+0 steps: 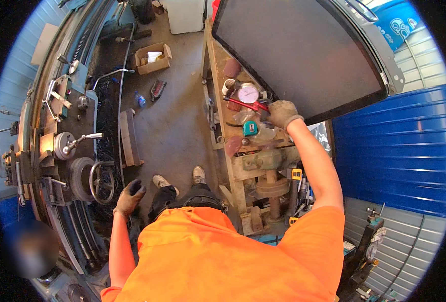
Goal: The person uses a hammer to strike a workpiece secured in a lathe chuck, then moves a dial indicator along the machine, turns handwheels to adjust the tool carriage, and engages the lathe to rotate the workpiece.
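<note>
My right hand (284, 114), in a work glove, reaches over the wooden workbench (220, 56). Its fingers are at the near end of a red-handled tool (241, 102); the glove hides whether they grip it. Just beyond that tool is a round white-faced dial gauge (248, 93), beside a white ring-shaped roll (228, 87). A teal tape measure (250, 128) lies nearer to me, among crumpled clear plastic (266, 133). My left hand (132, 196), gloved too, hangs with loosely bent fingers and nothing in it, to the right of the lathe's handwheel (102, 182).
A metal lathe (85, 139) runs along the left. A large dark framed panel (302, 56) overhangs the bench. A bench grinder (260, 160) stands at its near end. On the floor are a cardboard box (153, 59), a plastic bottle (140, 99) and a wooden block (129, 137).
</note>
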### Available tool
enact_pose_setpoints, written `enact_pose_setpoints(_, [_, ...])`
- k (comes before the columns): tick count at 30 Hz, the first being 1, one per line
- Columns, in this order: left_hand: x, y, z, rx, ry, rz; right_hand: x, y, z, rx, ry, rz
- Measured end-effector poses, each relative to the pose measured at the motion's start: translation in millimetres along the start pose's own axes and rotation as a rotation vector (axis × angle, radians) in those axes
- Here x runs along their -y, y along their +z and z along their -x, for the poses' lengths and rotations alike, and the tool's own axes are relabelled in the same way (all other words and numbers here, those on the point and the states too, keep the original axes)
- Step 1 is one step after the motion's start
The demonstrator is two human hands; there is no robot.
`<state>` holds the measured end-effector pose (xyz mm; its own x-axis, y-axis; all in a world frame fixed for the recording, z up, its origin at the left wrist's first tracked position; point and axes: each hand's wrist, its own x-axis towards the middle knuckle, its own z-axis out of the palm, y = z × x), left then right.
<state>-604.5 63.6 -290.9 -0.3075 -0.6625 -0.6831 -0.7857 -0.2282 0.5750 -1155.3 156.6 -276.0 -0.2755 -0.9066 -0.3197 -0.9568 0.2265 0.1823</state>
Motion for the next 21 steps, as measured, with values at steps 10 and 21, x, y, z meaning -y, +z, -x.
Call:
enact_pose_setpoints(10, [47.7, 8.8, -10.0, 0.041, -0.157, -0.153, -21.2, 38.7, 11.6, 0.282, 0.102, 0.072])
enact_pose_setpoints(21, [62.5, 18.1, -8.0, 0.017, -0.158, -0.062, 5.4, 39.9, -10.5, 0.294, 0.074, 0.146])
